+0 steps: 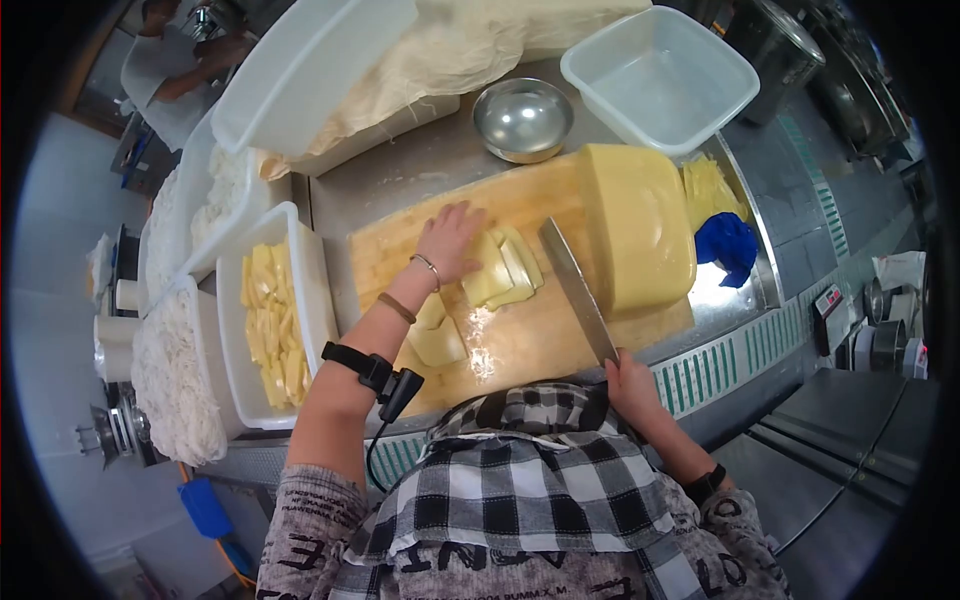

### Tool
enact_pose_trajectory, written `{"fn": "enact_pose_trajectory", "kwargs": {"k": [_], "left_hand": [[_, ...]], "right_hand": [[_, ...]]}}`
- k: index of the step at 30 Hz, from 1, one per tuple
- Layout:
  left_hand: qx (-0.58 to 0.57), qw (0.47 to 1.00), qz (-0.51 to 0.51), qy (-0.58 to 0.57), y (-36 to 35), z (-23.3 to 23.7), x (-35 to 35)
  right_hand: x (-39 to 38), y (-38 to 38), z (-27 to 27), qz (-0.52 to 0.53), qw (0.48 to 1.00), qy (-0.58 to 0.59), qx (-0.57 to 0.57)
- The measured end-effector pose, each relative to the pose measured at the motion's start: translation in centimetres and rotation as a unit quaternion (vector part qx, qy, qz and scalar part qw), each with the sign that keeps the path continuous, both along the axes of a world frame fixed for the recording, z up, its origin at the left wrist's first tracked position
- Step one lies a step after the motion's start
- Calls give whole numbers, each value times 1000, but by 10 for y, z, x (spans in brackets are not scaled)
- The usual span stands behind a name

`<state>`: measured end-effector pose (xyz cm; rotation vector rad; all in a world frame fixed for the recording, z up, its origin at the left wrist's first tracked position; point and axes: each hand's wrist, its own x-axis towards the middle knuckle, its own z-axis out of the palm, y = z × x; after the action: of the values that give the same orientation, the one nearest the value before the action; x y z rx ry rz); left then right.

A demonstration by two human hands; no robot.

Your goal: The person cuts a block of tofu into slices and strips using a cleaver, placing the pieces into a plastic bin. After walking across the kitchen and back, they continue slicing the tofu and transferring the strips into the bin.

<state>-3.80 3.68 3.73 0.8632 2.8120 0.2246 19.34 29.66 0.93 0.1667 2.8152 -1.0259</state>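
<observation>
Fingers spread, my left hand (452, 242) rests at the upper left edge of a stack of pale yellow slices (505, 270) on the wooden cutting board (540, 350). More yellow slices (437, 342) lie below my left wrist. My right hand (633, 388) is closed around the handle of a large knife (578, 290), at the board's near edge. The blade points away from me, between the slices and a big smooth yellow block (640, 230), apart from the stack. My fingers hide most of the knife handle.
A white tub of yellow strips (272, 330) stands left of the board, beside tubs of white shreds (175, 370). Behind are a metal bowl (522, 118), a clear tub (665, 75) and a cloth (400, 85). A blue cloth (728, 248) lies right. Another person (175, 85) is at the upper left.
</observation>
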Motion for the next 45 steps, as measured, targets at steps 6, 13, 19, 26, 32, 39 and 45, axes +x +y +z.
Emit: {"fn": "enact_pose_trajectory", "kwargs": {"k": [6, 13, 19, 26, 32, 39, 45], "left_hand": [[-129, 972, -196, 27, 9, -7, 16], [-108, 960, -219, 139, 2, 0, 17], [-179, 942, -282, -4, 13, 6, -8], [-104, 961, -185, -177, -6, 6, -1], [-39, 976, -124, -172, -10, 0, 9], [215, 935, 64, -274, -43, 29, 31], [621, 590, 341, -387, -70, 15, 103]], "right_hand": [[0, 2, 0, 7, 1000, -10, 10], [0, -1, 4, 5, 1000, -18, -1], [-1, 2, -1, 16, 1000, -6, 16], [-2, 0, 2, 10, 1000, -21, 13], [-3, 2, 0, 7, 1000, -8, -2], [-3, 4, 0, 7, 1000, 12, -18], [-3, 6, -3, 4, 1000, 0, -25]]}}
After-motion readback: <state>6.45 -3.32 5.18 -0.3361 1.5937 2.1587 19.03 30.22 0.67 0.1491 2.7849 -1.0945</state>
